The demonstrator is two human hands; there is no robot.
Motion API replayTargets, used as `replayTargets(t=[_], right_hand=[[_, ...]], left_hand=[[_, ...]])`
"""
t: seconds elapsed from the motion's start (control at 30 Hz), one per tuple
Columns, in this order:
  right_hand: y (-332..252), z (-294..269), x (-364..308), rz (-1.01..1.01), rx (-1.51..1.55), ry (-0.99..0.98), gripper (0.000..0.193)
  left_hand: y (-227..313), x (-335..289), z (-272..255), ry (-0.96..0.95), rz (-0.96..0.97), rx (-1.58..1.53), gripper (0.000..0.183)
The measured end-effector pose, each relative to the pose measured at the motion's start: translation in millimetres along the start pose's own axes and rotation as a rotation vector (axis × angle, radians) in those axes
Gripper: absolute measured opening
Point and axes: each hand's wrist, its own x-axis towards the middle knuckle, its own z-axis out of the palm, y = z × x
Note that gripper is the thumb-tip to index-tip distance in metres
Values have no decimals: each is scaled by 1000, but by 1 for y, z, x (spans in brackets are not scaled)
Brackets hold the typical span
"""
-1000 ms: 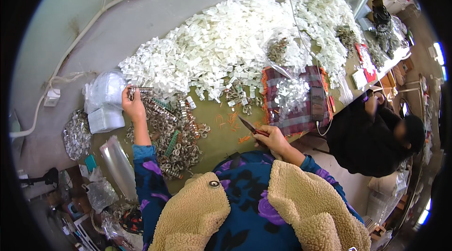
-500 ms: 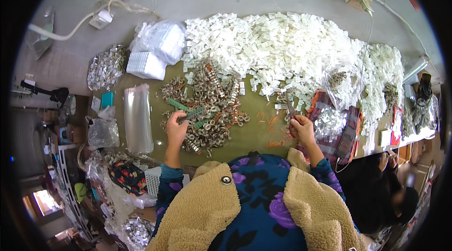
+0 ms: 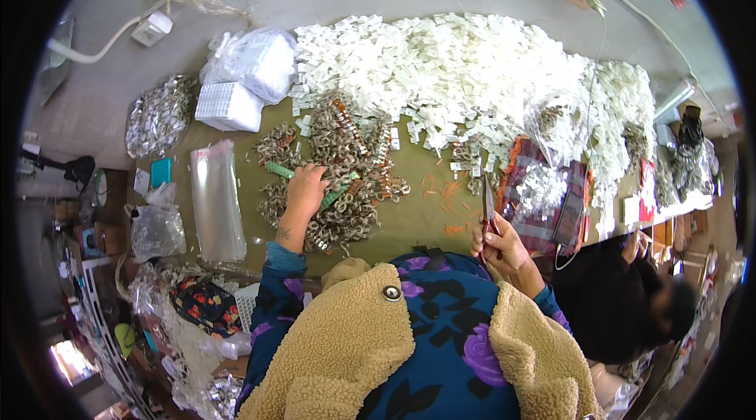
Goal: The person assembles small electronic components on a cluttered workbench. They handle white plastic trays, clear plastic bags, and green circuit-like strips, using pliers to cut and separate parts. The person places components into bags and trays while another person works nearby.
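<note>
My left hand point(image 3: 305, 190) is down on a heap of small grey-brown ring-shaped parts point(image 3: 339, 223), fingers curled; what they grip is hidden. Green strips point(image 3: 277, 170) poke out of the heap on both sides of that hand, and orange-and-metal strips point(image 3: 385, 160) lie in it too. My right hand point(image 3: 504, 245), at the table's near side, is closed round the dark red handles of a pair of scissors point(image 3: 488, 198), blades pointing away from me. Beyond the blades sits a small cluster of the same parts point(image 3: 465, 154). Orange scraps point(image 3: 447, 198) are scattered between my hands.
White plastic pieces point(image 3: 441, 74) form a long mound at the back. At left are clear bags point(image 3: 216, 203), white trays point(image 3: 228, 107) and a bag of shiny parts point(image 3: 161, 115). A plaid cloth point(image 3: 524, 211) and phone point(image 3: 568, 219) lie right, near a person in black point(image 3: 614, 298).
The dark green strip that showed in my left hand no longer shows there; the hand has moved onto the heap. My right hand has drawn nearer to me with the scissors.
</note>
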Motion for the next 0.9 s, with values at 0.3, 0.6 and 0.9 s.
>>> replayTargets(t=[0.3,0.6,0.9], right_hand=[[27,14,-31,-12,-159,439,23],[-17,49,4,-225,-1140,14,34],[-35,21,-17,-398,-1475,20,47]], left_hand=[[36,-24,-36,151,147,-326,29],[197,-81,-62,243,255,-863,36],[268,-98,-29,358,194,-769,38]])
